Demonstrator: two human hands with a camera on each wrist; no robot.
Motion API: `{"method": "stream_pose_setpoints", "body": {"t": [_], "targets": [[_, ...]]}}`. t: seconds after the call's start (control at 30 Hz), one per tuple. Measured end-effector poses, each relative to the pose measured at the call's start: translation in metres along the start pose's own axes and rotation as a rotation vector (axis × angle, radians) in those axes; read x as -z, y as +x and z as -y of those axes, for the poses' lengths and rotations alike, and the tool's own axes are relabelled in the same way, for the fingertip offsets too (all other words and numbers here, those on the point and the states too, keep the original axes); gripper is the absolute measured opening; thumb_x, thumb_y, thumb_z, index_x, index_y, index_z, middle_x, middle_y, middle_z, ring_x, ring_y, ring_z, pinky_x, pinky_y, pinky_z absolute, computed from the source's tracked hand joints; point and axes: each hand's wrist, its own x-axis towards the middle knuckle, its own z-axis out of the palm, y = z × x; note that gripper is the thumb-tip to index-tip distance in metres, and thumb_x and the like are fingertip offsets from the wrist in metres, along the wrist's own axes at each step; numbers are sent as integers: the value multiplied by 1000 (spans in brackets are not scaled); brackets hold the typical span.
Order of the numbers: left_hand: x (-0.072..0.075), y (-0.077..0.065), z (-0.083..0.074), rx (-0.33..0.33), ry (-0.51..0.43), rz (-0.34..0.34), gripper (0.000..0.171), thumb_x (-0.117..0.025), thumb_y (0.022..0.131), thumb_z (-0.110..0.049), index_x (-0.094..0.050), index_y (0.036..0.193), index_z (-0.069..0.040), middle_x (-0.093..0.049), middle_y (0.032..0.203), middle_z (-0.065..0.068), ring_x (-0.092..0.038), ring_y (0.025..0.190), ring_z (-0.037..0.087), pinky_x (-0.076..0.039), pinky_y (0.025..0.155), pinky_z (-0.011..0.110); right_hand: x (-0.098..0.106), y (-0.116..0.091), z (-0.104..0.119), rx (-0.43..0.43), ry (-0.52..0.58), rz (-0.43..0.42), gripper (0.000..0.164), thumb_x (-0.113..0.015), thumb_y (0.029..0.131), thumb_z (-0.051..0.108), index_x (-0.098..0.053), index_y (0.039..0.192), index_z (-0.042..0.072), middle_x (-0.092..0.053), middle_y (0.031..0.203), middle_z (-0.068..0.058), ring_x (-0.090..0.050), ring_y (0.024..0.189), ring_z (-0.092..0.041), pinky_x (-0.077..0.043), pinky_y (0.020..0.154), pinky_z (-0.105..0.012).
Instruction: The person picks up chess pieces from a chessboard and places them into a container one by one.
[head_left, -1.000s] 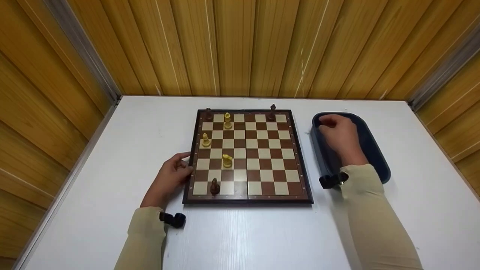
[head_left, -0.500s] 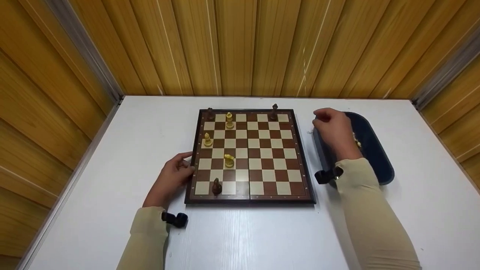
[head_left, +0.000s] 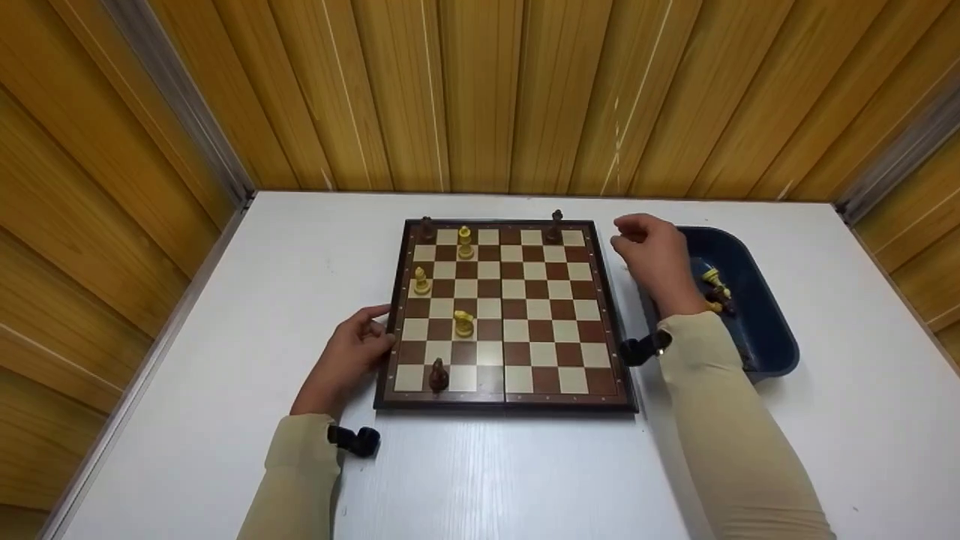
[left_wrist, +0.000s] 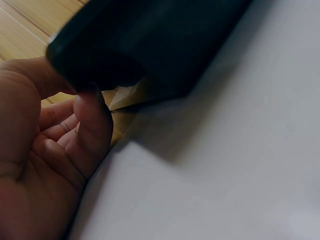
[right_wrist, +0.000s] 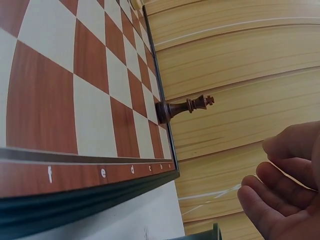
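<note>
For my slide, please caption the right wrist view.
Dark king standing on the chessboard, apart from the right hand.

Long beige sleeves (head_left: 724, 412), the right one faintly creased, small black cameras (head_left: 366, 442) at both cuffs (head_left: 301, 433)

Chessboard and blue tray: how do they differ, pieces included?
The chessboard is flat, checkered and square-cornered; the tray is hollow, plain dark blue and round-cornered. Pieces stand upright on the chessboard, while those visible in the tray lie jumbled. Both rest on the white table and bear yellow and dark pieces.
</note>
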Motion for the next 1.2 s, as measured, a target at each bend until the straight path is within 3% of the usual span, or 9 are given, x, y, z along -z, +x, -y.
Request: {"method": "stream_pose_setpoints", "body": {"t": [0.5, 0.93, 1.2], "targets": [[0, 1, 2, 7, -22, 0, 52, -63, 92, -11, -47, 141, -16, -60, 96, 9, -56, 76, 16, -49, 66, 27, -23, 11, 3, 5, -4, -17, 33, -58, 93, 15, -62, 124, 3, -61, 123, -19, -57, 116, -34, -46, 96, -48], [-1, 0, 3, -1, -10, -8, 50, -62, 91, -11, -49, 139, -17, -61, 97, 10, -58, 75, 16, -49, 64, 28, -41, 18, 4, 55, 20, -46, 33, -60, 93, 14, -63, 123, 0, -63, 117, -20, -59, 108, -33, -48, 91, -47], [-1, 0, 3, -24, 5, -3, 50, -61, 91, -10, -49, 140, -15, -61, 95, 9, -56, 70, 13, -47, 60, 26, -52, 25, 2, 42, 54, -92, 30, -61, 92, 14, -65, 119, 2, -66, 113, -19, -61, 104, -32, -48, 89, -45]]}}
